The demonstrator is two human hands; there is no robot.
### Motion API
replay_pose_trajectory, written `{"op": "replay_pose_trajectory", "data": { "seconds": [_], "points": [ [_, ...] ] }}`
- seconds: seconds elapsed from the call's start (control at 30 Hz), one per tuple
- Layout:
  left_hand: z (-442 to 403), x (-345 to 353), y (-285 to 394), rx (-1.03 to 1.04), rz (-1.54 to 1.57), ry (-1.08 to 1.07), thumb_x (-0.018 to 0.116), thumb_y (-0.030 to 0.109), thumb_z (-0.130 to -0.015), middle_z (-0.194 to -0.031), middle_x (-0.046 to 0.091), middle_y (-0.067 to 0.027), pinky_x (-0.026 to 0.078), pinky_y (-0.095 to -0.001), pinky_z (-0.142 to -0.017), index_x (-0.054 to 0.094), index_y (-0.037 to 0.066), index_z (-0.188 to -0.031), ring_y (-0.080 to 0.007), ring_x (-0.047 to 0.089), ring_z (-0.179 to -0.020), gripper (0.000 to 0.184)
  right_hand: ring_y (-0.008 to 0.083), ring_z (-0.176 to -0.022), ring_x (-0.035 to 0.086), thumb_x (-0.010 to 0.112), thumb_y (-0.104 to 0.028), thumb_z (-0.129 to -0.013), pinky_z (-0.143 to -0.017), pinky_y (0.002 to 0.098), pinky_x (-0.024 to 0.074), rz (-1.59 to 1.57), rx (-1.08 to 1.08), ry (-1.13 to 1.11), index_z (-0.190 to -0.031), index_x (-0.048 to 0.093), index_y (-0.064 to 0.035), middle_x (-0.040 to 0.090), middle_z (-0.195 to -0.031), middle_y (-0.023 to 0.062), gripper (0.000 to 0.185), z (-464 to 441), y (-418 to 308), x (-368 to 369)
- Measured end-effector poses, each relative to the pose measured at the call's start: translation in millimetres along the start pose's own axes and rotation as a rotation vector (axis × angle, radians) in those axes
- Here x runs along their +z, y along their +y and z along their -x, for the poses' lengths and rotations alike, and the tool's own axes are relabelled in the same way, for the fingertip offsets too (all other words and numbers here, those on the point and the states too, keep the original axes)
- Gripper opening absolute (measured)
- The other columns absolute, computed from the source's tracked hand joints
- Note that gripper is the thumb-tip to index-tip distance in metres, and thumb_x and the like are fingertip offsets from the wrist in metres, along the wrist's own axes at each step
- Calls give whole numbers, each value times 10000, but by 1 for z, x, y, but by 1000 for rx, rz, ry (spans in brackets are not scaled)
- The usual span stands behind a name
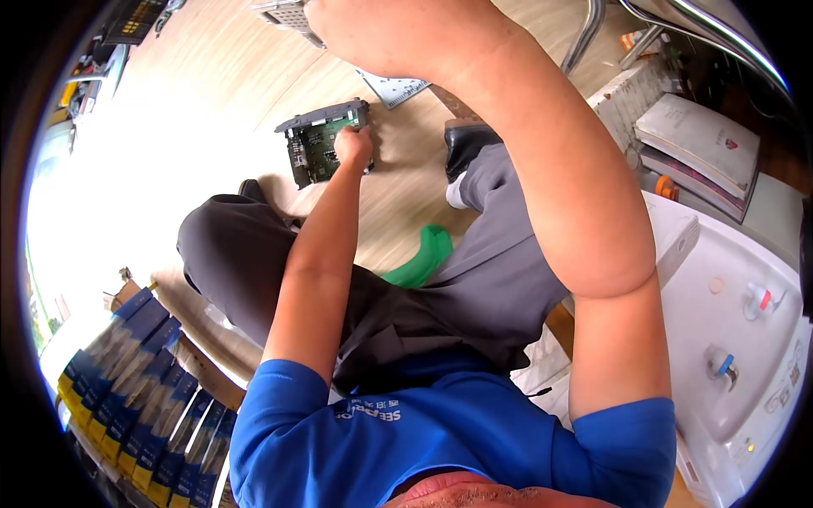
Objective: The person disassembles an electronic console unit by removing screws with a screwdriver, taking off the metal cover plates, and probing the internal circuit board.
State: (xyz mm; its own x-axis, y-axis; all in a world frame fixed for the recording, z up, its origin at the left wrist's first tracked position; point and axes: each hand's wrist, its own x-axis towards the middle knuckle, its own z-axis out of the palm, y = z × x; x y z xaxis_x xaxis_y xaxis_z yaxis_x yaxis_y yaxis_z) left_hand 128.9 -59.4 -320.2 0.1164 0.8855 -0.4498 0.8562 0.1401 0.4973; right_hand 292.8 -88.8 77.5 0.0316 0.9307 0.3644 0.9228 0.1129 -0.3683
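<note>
An electronic unit with a green circuit board (322, 151) and a dark frame lies on the wooden floor. Over its right side is my left hand (354, 146), its fingers closed at the board's edge; their tips are hidden. At the top of the view, my right hand (360, 30) is raised and grips a silver perforated metal part (290, 15). The frame edge cuts off some of that part and the fingers. Below it, a light metal plate with small holes (394, 88) lies on the floor, partly covered by my right forearm.
My knees and shoes surround the floor space, with a green curved object (423, 256) between my legs. At right stand a white water dispenser (677, 296) and stacked books (699, 144). Blue-and-yellow boxes (144, 406) line the lower left. Chrome chair legs (584, 34) rise at upper right.
</note>
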Motion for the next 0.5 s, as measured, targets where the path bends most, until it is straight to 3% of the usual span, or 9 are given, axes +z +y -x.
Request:
{"op": "replay_pose_trajectory", "data": {
  "seconds": [0.2,0.27,0.3,0.37,0.43,0.5],
  "points": [
    [-13,-12,-14,-1,128,-144,701,340,-838,-984,708,-219,510,-407,-878,725,12,-1023,-346,679,-966,378,342,-773,696,552,-82,-796,-722,391,572,83,-114,-52,-795,694,52,679,-788,239,195,-6,0,13],
    [-15,-15,-17,25,305,225,696,291,-846,-1092,690,-219,508,-403,-881,678,-31,-1110,-329,673,-1001,417,342,-784,698,558,-79,-795,-727,390,573,73,-113,-69,-794,699,47,681,-793,238,189,-11,-4,17],
    [-25,-26,-15,19,587,136,687,265,-860,-1175,663,-212,506,-381,-893,628,-65,-1172,-310,661,-1025,457,346,-783,701,561,-77,-801,-724,391,575,50,-62,-64,-790,699,55,685,-794,240,191,-15,-7,20],
    [14,-103,47,-103,956,-51,604,336,-937,-1118,663,-172,515,-413,-879,585,-17,-1252,-313,644,-1000,473,351,-782,704,564,-76,-807,-721,393,577,20,-1,-58,-786,698,63,688,-796,242,195,-17,-16,18],
    [32,-156,80,124,1302,-253,403,426,-1028,-1360,496,-193,486,-484,-960,414,26,-1389,-337,568,-1146,539,355,-766,708,562,-68,-819,-704,397,582,-174,86,-59,-783,696,79,689,-781,248,202,-20,-26,9],
    [78,-216,119,327,1428,-326,275,519,-1034,-1355,493,-204,433,-552,-1027,382,47,-1400,-396,519,-1208,607,358,-755,707,572,-78,-820,-695,397,583,-308,89,28,-786,697,71,685,-768,251,198,-23,-32,10]
  ]
}}
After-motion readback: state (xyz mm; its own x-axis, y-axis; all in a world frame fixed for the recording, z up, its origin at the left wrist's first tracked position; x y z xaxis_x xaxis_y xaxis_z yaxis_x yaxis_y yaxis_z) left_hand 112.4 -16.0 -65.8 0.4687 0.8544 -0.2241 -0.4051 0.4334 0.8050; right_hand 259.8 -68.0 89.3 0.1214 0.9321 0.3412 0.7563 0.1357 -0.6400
